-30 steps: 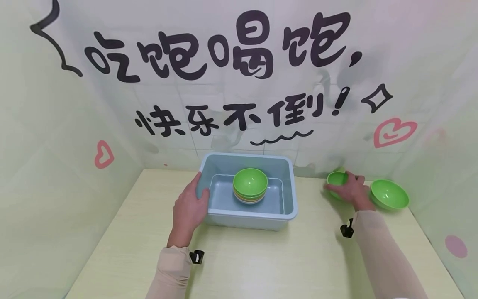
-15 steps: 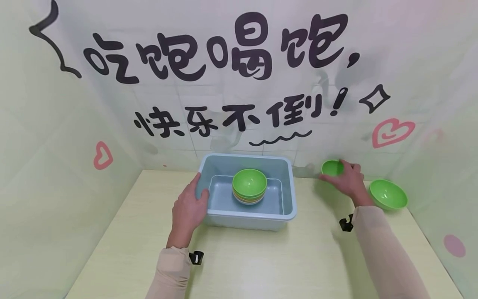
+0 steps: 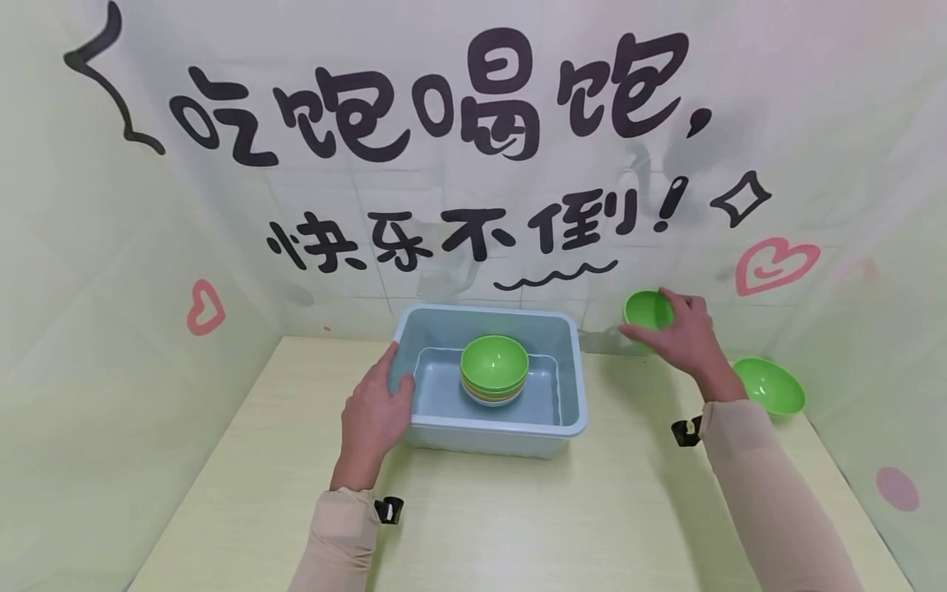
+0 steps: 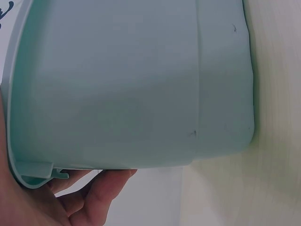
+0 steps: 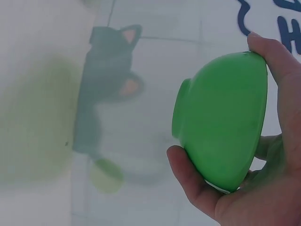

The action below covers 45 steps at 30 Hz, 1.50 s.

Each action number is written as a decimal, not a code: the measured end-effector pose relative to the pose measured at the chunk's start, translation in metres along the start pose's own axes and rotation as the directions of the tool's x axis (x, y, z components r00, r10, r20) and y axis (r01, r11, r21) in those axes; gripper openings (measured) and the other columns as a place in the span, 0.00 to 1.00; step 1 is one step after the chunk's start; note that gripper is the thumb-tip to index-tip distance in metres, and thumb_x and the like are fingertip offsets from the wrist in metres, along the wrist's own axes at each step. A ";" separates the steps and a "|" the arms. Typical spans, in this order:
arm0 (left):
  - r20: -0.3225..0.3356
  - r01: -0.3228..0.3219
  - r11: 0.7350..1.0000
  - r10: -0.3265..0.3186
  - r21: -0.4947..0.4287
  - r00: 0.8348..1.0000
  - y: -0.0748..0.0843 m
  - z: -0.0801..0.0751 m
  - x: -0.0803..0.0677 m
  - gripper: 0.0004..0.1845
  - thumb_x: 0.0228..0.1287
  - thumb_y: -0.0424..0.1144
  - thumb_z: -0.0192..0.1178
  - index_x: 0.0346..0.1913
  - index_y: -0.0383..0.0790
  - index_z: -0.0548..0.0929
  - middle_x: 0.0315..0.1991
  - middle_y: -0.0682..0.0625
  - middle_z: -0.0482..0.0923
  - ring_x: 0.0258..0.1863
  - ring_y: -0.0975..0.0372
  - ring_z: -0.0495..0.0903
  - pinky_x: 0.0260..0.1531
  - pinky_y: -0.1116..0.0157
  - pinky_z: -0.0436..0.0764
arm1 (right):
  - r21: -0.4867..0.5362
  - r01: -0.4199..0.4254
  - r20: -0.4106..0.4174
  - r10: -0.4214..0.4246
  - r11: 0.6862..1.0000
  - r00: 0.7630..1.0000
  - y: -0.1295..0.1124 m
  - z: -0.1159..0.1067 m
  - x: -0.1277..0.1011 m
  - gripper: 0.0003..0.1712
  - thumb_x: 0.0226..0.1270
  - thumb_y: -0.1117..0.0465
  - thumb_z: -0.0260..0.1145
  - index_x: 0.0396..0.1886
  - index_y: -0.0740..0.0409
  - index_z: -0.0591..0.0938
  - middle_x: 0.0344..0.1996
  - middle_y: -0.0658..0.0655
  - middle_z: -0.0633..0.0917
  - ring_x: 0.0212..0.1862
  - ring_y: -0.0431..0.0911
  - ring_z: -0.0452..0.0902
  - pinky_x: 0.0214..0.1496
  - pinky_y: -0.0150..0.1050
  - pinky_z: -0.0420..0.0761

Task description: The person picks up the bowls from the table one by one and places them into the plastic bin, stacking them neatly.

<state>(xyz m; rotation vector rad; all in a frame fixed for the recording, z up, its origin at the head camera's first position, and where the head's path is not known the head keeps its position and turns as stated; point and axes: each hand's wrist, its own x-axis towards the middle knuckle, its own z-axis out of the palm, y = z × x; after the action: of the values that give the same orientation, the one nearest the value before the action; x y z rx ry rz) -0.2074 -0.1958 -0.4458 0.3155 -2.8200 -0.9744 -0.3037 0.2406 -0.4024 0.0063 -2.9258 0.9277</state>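
Observation:
My left hand [image 3: 376, 407] grips the left rim of a light blue plastic tub [image 3: 488, 429], thumb over the rim and fingers along the outer wall. In the left wrist view the fingers curl under the tub's rim beside its long wall [image 4: 117, 94]. Inside the tub sits a stack of bowls [image 3: 494, 363], green on top with yellow and white rims below. My right hand [image 3: 684, 333] holds a small green bowl [image 3: 648, 311] above the table, near the back wall. The right wrist view shows that bowl [image 5: 223, 120] pinched between thumb and fingers across its rim and side.
A larger green bowl [image 3: 771, 386] rests at the table's back right corner, partly behind my right wrist. Printed curtains [image 3: 473, 181] close in the pale wooden table [image 3: 503, 526] at the back and both sides.
My right hand has lifted the small green bowl off the table, moving it up and slightly left. The left hand, tub and stacked bowls stay put.

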 end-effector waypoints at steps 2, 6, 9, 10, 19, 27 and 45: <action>-0.003 -0.005 1.000 0.005 0.001 1.000 0.000 0.000 0.000 0.33 0.75 0.54 0.43 0.81 0.54 0.59 0.77 0.44 0.66 0.70 0.38 0.72 0.57 0.34 0.75 | 0.006 0.023 -0.013 -0.023 1.000 1.000 -0.008 -0.003 -0.001 0.65 0.58 0.28 0.69 0.82 0.60 0.54 0.71 0.78 0.58 0.67 0.74 0.61 0.65 0.71 0.69; -0.002 -0.012 1.000 0.012 0.001 1.000 0.001 0.000 0.000 0.34 0.75 0.55 0.43 0.81 0.54 0.59 0.77 0.43 0.66 0.70 0.37 0.72 0.57 0.34 0.75 | 0.015 0.057 -0.017 -0.057 0.998 0.998 -0.022 -0.009 -0.001 0.64 0.57 0.29 0.70 0.82 0.58 0.55 0.71 0.77 0.59 0.69 0.72 0.61 0.66 0.71 0.69; -0.002 -0.012 1.000 0.013 0.001 1.000 0.001 0.000 0.000 0.34 0.76 0.54 0.43 0.81 0.54 0.58 0.77 0.43 0.66 0.70 0.38 0.72 0.57 0.34 0.75 | 0.026 0.075 -0.013 -0.075 0.997 0.997 -0.030 -0.011 0.000 0.62 0.58 0.30 0.70 0.82 0.57 0.56 0.72 0.76 0.59 0.70 0.72 0.61 0.67 0.71 0.68; -0.002 -0.013 1.000 0.013 0.002 1.000 0.001 0.000 0.001 0.34 0.76 0.55 0.43 0.81 0.54 0.58 0.77 0.43 0.65 0.70 0.38 0.71 0.57 0.34 0.75 | 0.031 0.079 -0.011 -0.079 0.996 0.997 -0.033 -0.012 0.000 0.62 0.58 0.30 0.71 0.82 0.56 0.56 0.72 0.75 0.59 0.70 0.71 0.61 0.67 0.71 0.68; 0.006 -0.014 1.000 0.014 0.005 1.000 0.003 0.000 0.001 0.34 0.75 0.55 0.43 0.81 0.53 0.58 0.78 0.43 0.65 0.71 0.37 0.71 0.57 0.34 0.75 | 0.084 0.107 0.033 -0.110 0.991 0.993 -0.051 -0.012 0.001 0.62 0.58 0.31 0.71 0.82 0.54 0.56 0.73 0.73 0.58 0.72 0.67 0.61 0.71 0.68 0.66; 0.004 -0.008 1.000 0.008 0.004 1.000 0.001 0.001 0.001 0.34 0.75 0.55 0.42 0.81 0.54 0.58 0.78 0.44 0.65 0.71 0.38 0.71 0.57 0.34 0.75 | 0.109 0.158 0.032 -0.163 0.981 0.986 -0.076 -0.011 0.006 0.61 0.56 0.31 0.73 0.82 0.51 0.58 0.74 0.69 0.59 0.72 0.64 0.62 0.72 0.66 0.67; -0.002 -0.008 1.000 0.008 -0.001 1.000 -0.001 0.001 0.001 0.33 0.76 0.53 0.45 0.81 0.53 0.59 0.77 0.43 0.66 0.70 0.38 0.72 0.56 0.34 0.75 | 0.219 0.241 0.072 -0.262 0.945 0.962 -0.120 0.016 0.023 0.57 0.54 0.37 0.76 0.80 0.48 0.62 0.74 0.64 0.62 0.73 0.61 0.63 0.74 0.63 0.66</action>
<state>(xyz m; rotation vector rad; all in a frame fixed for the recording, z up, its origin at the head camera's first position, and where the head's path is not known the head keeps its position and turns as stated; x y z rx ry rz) -0.2081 -0.1965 -0.4468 0.3048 -2.8164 -0.9730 -0.3245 0.1340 -0.3444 0.4402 -2.8065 1.2132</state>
